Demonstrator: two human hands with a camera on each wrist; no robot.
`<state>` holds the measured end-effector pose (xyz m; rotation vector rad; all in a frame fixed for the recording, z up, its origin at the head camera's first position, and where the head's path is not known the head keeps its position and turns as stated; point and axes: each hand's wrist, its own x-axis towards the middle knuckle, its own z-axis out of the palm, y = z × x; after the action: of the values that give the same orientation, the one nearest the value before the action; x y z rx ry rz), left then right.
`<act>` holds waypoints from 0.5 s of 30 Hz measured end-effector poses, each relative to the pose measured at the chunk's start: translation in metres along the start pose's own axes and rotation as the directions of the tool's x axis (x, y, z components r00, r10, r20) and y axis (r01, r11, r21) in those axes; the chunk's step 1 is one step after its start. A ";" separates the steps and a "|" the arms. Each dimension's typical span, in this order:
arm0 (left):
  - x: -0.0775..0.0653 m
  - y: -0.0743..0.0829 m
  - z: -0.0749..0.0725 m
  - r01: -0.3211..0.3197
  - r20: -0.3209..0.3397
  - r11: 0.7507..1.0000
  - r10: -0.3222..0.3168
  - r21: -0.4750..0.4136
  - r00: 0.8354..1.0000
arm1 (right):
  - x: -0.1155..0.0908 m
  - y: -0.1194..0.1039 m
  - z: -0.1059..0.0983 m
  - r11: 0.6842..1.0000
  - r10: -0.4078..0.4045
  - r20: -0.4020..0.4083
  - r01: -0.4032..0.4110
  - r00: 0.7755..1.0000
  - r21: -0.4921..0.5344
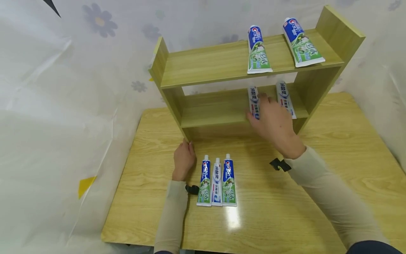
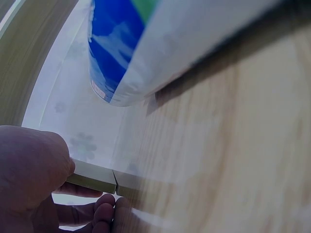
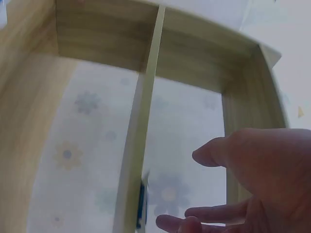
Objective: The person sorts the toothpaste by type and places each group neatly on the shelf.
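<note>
A two-tier wooden shelf [image 1: 203,67] stands on the table. My left hand [image 1: 184,158] holds the lower front edge of its left side panel, thumb and fingers on either side of the board [image 2: 90,177]. On the lower tier lies a white-and-blue toothpaste tube [image 1: 253,93]; my right hand [image 1: 274,121] is over its right side, partly covering it. In the right wrist view, the right thumb and fingers are spread apart, with the tube's edge [image 3: 142,206] just beyond the fingertips. Another white toothpaste tube [image 1: 283,92] lies to the right, partly behind that hand.
Two blue-and-green toothpaste tubes [image 1: 258,51] lie on the upper tier, at its middle right and right. In front of the shelf, three tubes lie side by side on the table [image 1: 269,218]: a white one [image 1: 217,183] between two blue-and-green ones. A patterned sheet hangs behind.
</note>
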<state>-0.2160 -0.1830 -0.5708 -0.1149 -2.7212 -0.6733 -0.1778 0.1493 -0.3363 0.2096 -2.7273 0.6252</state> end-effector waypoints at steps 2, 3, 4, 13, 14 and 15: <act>0.000 -0.002 0.002 -0.001 0.004 1.000 0.001 0.003 1.000 | -0.015 -0.004 0.002 1.000 0.020 0.015 -0.020 1.000 0.000; 0.000 -0.002 0.002 0.001 0.007 1.000 -0.001 0.006 1.000 | -0.021 -0.006 0.003 0.999 0.033 0.035 -0.033 0.999 0.010; 0.000 -0.001 0.002 0.005 0.008 1.000 -0.005 0.007 1.000 | -0.027 -0.008 0.004 0.999 0.039 0.044 -0.040 0.998 0.016; -0.001 0.009 -0.006 -0.023 -0.027 0.998 0.022 -0.051 0.999 | -0.062 -0.009 0.024 0.997 -0.029 -0.006 0.029 1.000 0.072; -0.001 0.009 -0.006 -0.023 -0.025 0.999 0.021 -0.049 0.999 | -0.065 -0.009 0.026 0.996 -0.043 -0.015 0.044 0.999 0.079; -0.001 0.010 -0.007 -0.019 -0.022 0.998 0.018 -0.051 1.000 | -0.068 -0.008 0.029 0.995 -0.055 -0.022 0.056 0.998 0.086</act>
<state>-0.2113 -0.1772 -0.5607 -0.1441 -2.6800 -0.7356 -0.1211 0.1334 -0.3815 0.2975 -2.6682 0.7270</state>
